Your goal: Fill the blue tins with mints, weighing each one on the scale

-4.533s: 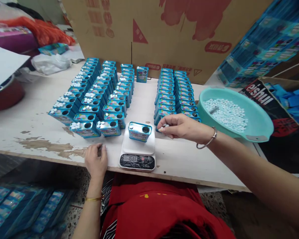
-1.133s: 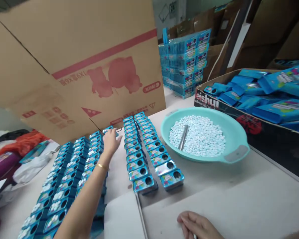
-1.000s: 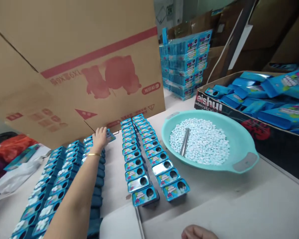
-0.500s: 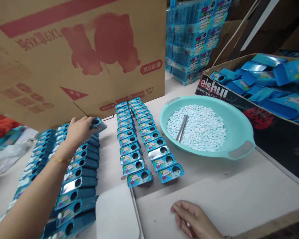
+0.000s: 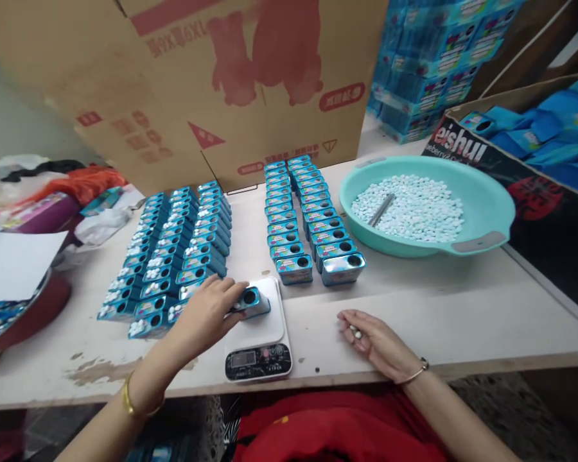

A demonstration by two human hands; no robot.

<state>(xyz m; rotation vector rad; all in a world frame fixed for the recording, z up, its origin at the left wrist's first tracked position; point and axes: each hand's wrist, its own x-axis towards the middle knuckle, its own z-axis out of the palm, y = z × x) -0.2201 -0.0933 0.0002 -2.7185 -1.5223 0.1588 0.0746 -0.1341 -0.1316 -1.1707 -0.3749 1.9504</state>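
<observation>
My left hand grips a small blue tin and rests it on the white platform of a kitchen scale near the table's front edge. My right hand lies on the table to the right of the scale, fingers curled around a few white candy pieces. Left of the scale stand rows of blue tins with white candies on top. Behind the scale are two rows of blue tins with open round holes. A teal basin of white candies holds a metal scoop.
A large cardboard box stands at the back of the table. Stacked blue packs and a carton of blue tins are at the right. A red bowl under white paper and bags sit at the left.
My left hand reached to the far end of the left rows, picked up a tin, and brought it back onto the scale. My right hand stayed resting on the table.
</observation>
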